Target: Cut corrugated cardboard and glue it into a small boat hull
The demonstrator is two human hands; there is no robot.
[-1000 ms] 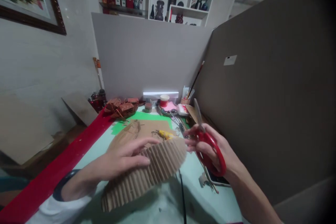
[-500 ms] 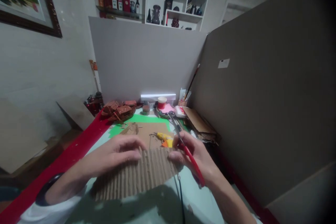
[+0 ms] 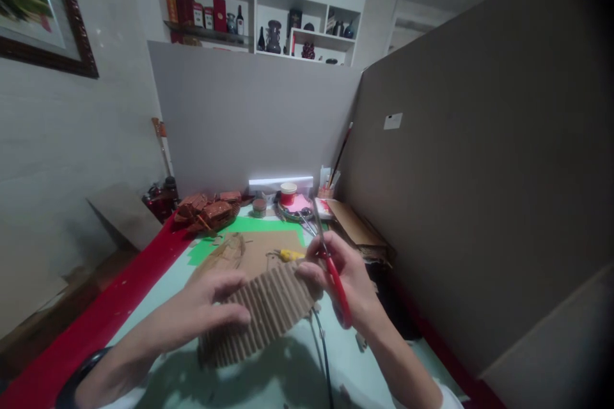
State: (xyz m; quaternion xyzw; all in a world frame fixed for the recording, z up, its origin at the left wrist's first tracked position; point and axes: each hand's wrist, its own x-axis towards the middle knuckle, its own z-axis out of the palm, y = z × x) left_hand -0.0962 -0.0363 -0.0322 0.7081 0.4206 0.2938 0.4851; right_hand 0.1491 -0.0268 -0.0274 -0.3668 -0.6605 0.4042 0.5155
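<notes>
Between my two hands is a piece of corrugated cardboard (image 3: 268,310), its ridges facing up, tilted above the pale green tabletop. My left hand (image 3: 211,310) grips its left part, thumb on top and fingers at the far edge. My right hand (image 3: 338,268) pinches the right end of the cardboard with thumb and fingers. Red-handled scissors (image 3: 337,284) are also in my right hand, blades pointing away from me. Just beyond the cardboard lies a yellow glue gun (image 3: 290,255), partly hidden by the cardboard and my hand.
A flat cardboard sheet (image 3: 268,243) and crumpled brown paper (image 3: 228,254) lie on green paper. Reddish-brown model pieces (image 3: 211,209) sit back left. A red and white tub (image 3: 288,194) stands at the back, stacked cardboard (image 3: 359,227) right. A cable (image 3: 326,358) crosses the front. Grey panels (image 3: 254,115) enclose the table.
The cardboard has turned, its right end now higher and its left end shifted right. My left thumb lies further over its face. The whole view has shifted slightly.
</notes>
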